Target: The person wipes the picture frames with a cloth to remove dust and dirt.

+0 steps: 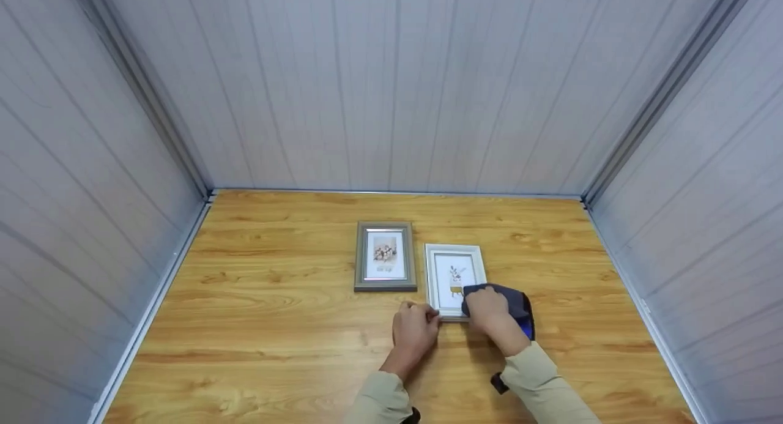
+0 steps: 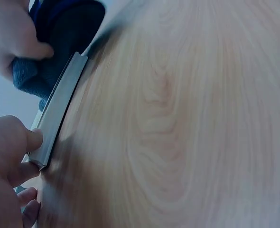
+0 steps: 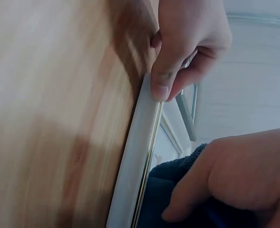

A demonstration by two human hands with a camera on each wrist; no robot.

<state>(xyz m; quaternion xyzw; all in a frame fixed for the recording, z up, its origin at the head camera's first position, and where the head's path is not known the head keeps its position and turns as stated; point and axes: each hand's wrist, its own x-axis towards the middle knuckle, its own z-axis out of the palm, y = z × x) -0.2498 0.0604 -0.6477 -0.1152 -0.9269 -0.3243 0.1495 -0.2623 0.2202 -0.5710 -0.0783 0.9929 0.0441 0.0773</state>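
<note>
A white picture frame with a plant print lies face up on the wooden table. My left hand pinches its lower left corner between thumb and fingers; the left wrist view shows the thumb on the frame's side. In my right hand is a dark blue cloth, bunched under the fingers and lying over the frame's lower right part. The right wrist view shows the cloth against the inner side of the white and gold edge. Some right fingertips are hidden.
A grey-brown picture frame with a printed picture lies face up just left of the white one. Pale panel walls close in the wooden table at the back and both sides.
</note>
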